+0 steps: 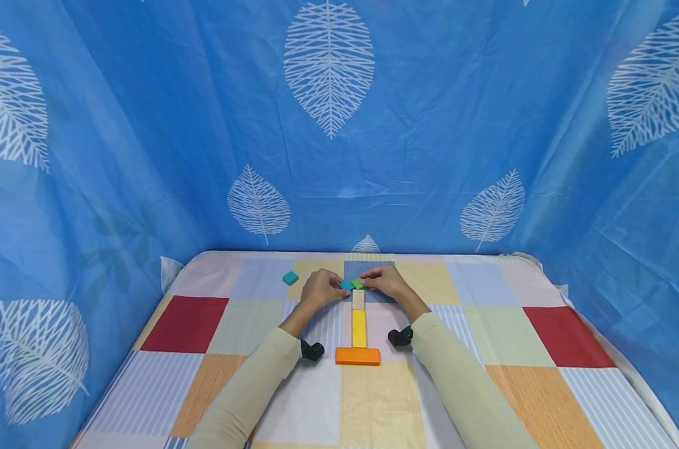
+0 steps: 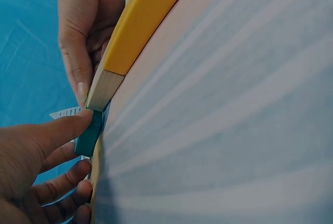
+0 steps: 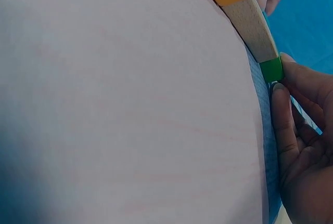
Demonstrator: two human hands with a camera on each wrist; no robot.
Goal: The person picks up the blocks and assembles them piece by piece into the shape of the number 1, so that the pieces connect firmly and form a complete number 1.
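My left hand point(image 1: 320, 287) pinches a small blue block point(image 1: 346, 285) between thumb and fingers; in the left wrist view this teal-looking block point(image 2: 89, 134) has the thumb on its near end. A small green block point(image 1: 357, 284) sits beside it, and my right hand point(image 1: 388, 280) pinches that one at its outer end, as the right wrist view shows on the green block point(image 3: 271, 70). Both lie at the far end of a plain wooden block point(image 1: 358, 300). Behind that, toward me, a long yellow block point(image 1: 358, 328) runs in line, ending at an orange block point(image 1: 358, 356) laid crosswise.
A loose teal block point(image 1: 290, 278) lies to the left of my left hand. The table has a patchwork cloth point(image 1: 260, 386). Blue curtains point(image 1: 401, 143) with white leaf prints rise behind it and along both sides. Black wrist devices point(image 1: 312, 351) hang inside both forearms.
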